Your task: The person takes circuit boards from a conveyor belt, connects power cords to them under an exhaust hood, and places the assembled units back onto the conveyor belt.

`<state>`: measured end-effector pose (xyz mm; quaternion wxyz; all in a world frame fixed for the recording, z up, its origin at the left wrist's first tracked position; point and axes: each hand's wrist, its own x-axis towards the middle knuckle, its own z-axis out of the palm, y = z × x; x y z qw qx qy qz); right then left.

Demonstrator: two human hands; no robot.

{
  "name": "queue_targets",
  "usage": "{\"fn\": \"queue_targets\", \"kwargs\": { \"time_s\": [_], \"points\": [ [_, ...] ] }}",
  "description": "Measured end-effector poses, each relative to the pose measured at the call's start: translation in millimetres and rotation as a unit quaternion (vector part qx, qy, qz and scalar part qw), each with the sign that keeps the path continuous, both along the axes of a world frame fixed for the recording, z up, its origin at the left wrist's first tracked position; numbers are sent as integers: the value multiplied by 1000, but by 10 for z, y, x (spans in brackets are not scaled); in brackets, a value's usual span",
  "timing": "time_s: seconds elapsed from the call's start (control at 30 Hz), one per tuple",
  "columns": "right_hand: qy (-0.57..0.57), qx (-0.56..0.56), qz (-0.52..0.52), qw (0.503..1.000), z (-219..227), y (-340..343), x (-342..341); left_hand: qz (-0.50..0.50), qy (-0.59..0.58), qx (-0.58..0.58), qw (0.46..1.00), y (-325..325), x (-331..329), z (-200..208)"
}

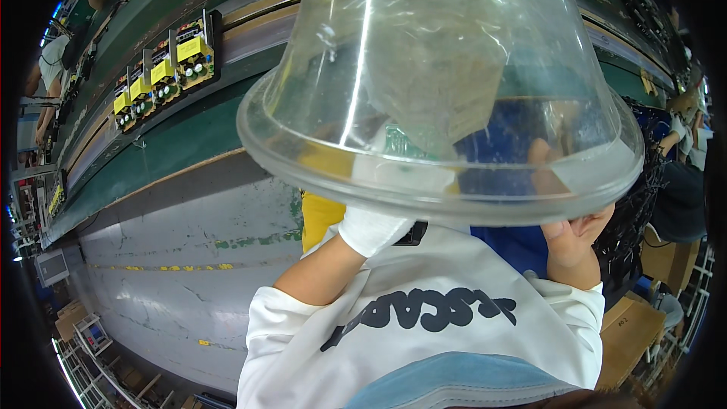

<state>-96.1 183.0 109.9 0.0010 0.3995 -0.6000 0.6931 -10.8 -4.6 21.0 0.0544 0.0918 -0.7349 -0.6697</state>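
A large clear plastic hood [303, 106], bell-shaped with a thick flared rim, fills the upper middle and covers much of both hands. My left hand [401, 174], in a white glove, shows blurred through the plastic; its fingers look closed. Against them is a small greenish piece [409, 142], too unclear to name. Below the rim's right side is my bare right hand [572, 238], its thumb and fingers curled in. What it holds, if anything, is hidden by the hood. Behind the plastic stands a beige, blocky shape [447, 91] that I cannot identify.
Several circuit boards with yellow transformers [160, 70] stand in a row on the green workbench line [174, 132] at left. Dark cables [625, 212] hang in a bundle at right, above a cardboard box [628, 337]. Other people work at the far left and right.
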Motion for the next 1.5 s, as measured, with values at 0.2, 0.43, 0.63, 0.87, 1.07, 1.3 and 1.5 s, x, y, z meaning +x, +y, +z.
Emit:
{"fn": "queue_targets", "kwargs": {
  "time_s": [0.2,0.43,0.63,0.87,1.07,1.3,1.5],
  "points": [
    [-191,-74,46,978,71,78,70,22,58,-86,994,40,72,-264],
    [-214,24,194,957,-209,236,-58,-3,30,-29,999,-70,122,-91],
    [59,434,-60,897,-781,152,-108,25,-122,116,985,-157,121,509],
    [-149,412,70,896,-895,-6,-59,22,-172,226,958,-388,226,597],
    [-102,384,167,902,-947,-21,20,-94,-177,175,964,-796,467,894],
    [-136,354,138,915,-871,28,-37,-76,-151,-12,986,-1287,479,2023],
    [-135,374,135,908,-863,43,-123,98,46,-232,967,-1801,-396,2849]
  ]
}}
